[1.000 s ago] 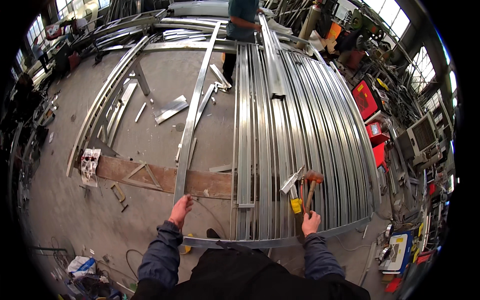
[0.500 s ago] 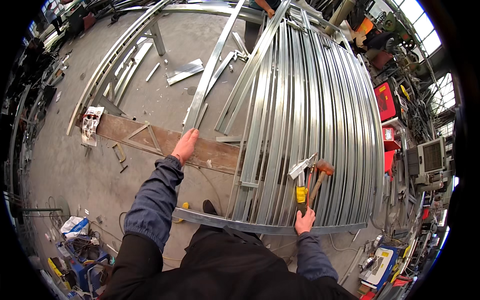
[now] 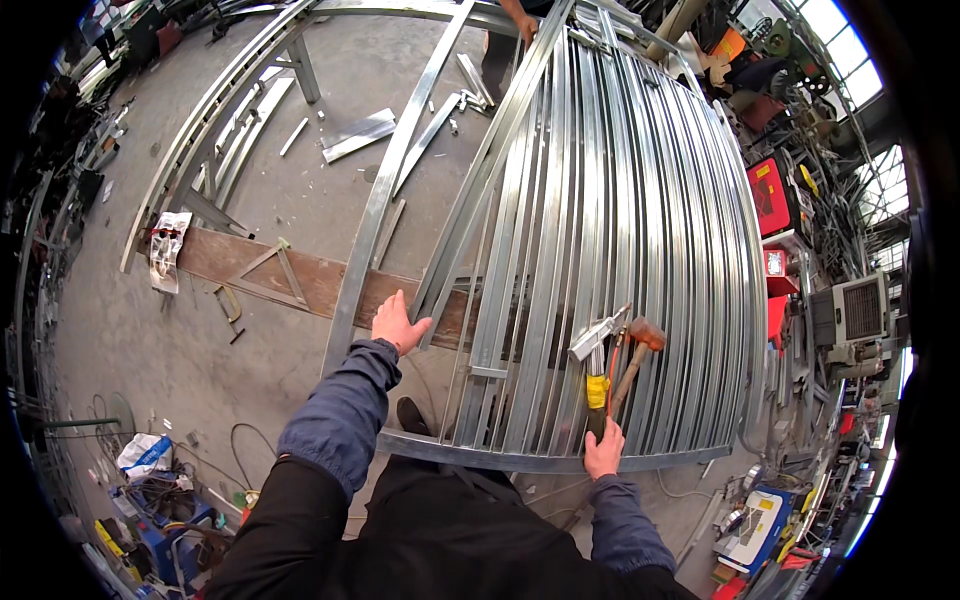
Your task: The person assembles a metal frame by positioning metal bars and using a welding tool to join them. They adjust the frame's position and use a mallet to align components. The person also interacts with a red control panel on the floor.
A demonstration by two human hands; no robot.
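My left hand point(image 3: 400, 322) is open, fingers spread, with nothing held, over the brown board beside loose metal channels. A long channel point(image 3: 372, 215) lies to its left; another pair point(image 3: 480, 175) slants away on its right. My right hand point(image 3: 604, 450) is closed at the front bar point(image 3: 500, 459) of a wide galvanized slatted panel point(image 3: 640, 240). Against its fingers ends the dark handle of a yellow-taped tool point(image 3: 597, 392) with a silvery head; whether they grip handle or bar is hidden. A hammer point(image 3: 647, 334) with an orange-brown head lies alongside.
A brown board point(image 3: 225, 262) crosses the middle, bearing a triangular metal brace point(image 3: 290, 273). A clamp point(image 3: 229, 308) and scattered offcuts point(image 3: 360, 135) lie on the floor. Another person's hand point(image 3: 527, 28) touches the far end. Cables and machines point(image 3: 165, 520) stand lower left, red cases point(image 3: 770, 200) at right.
My left hand has let go of the long channel's near end and moved right and slightly down, fingers spreading. The slanting channels' near ends now reach closer to me. My right hand has stayed by the tool.
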